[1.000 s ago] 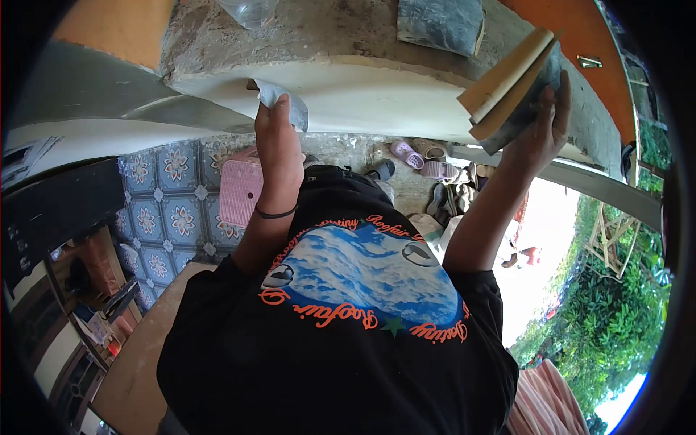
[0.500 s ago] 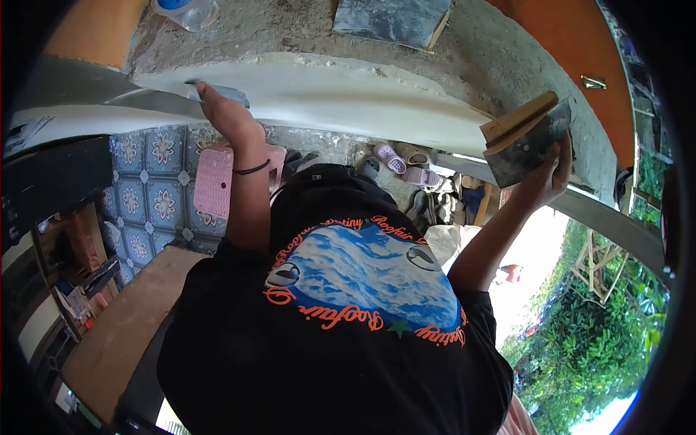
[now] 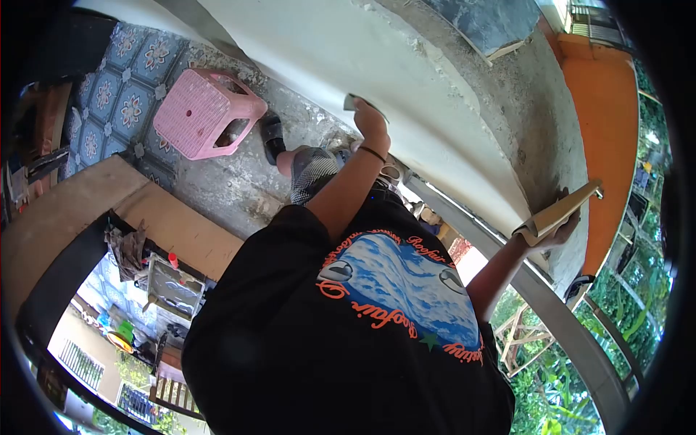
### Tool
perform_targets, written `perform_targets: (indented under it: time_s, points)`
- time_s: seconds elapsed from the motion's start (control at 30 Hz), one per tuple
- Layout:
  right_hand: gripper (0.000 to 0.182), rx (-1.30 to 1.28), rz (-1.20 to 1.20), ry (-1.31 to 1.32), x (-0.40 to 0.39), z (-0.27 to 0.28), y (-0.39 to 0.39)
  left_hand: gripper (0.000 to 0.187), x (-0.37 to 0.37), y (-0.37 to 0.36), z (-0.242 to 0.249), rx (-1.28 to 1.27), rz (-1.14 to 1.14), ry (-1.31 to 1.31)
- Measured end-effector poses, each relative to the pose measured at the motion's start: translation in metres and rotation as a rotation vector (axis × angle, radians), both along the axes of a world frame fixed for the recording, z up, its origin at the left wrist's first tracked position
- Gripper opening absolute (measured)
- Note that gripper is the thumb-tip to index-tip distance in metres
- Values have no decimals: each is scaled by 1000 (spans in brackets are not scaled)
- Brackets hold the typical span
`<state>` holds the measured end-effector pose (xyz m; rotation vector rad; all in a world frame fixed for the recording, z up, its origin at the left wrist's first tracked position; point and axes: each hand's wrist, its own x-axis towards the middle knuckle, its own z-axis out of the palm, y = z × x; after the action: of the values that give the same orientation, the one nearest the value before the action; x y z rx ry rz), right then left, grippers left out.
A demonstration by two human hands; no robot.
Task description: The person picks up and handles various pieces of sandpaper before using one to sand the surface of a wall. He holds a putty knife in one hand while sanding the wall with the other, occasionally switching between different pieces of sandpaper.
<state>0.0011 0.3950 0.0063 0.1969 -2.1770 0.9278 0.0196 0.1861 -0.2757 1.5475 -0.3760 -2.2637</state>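
Near the middle, my left hand (image 3: 372, 123) grips a thin, flat grey blade (image 3: 351, 103) against the smooth white face (image 3: 420, 130) of a curved wall or counter. To the right, my right hand (image 3: 560, 230) is closed on a flat board (image 3: 554, 215) with a brownish piece along it. The board is seen nearly edge-on, close to the rough grey top (image 3: 536, 109); whether it touches is unclear.
On the concrete floor stands a pink plastic stool (image 3: 192, 112). A dark, stained panel (image 3: 486, 22) lies on the rough top. An orange surface (image 3: 609, 145) stands at the right, and a brown tabletop (image 3: 181, 225) is at lower left.
The view has turned, showing more of the stool and floor. My left hand and blade are farther along the white face. The board in my right hand has tipped from face-on to nearly edge-on.
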Motion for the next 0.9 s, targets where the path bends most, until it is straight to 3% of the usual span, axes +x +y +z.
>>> perform_targets:
  time_s: [0.1, 0.17, 0.3, 0.37, 0.43, 0.47, 0.57, 0.6, 0.73, 0.83, 0.87, 0.9]
  points:
    - [44, -10, 39, 23, 1, 0, 1, 62, 3, -30, 41, -83, 22, 23]
    - [42, 55, -21, 11, 1, 1, -3, 61, 1, -8, 36, -218, 58, -2]
    - [54, 84, 25, 48, 1, 0, 4, 60, 5, -16, 8, -111, -11, -78]
    - [42, 226, 29, 114, -2, -1, 7, 58, 11, -10, 44, -133, -60, -35]
    - [42, 129, 41, 84, 1, -1, 6, 55, 18, 13, 72, -135, -110, -71]
    - [43, 155, 37, 108, 0, -2, 7, 42, 21, 13, 54, -4, -189, 2]
    - [45, 95, 54, 102, -1, -3, 6, 37, 13, -5, 29, 61, -155, 12]
    - [46, 141, 12, 90, 0, -3, 7, 34, 14, -11, 2, -9, -266, 52]
    - [47, 136, 29, 98, -2, -6, 10, 31, 7, -7, 88, -2, -46, 87]
    - [50, 135, 56, 66, -1, -3, 7, 31, 5, 12, 61, 142, 108, 102]
    - [52, 147, 43, 38, 1, -2, 6, 32, 3, 3, 50, 164, -4, 44]
    - [52, 152, 45, 32, 1, -3, 8, 32, 6, 17, 8, 169, -2, 38]
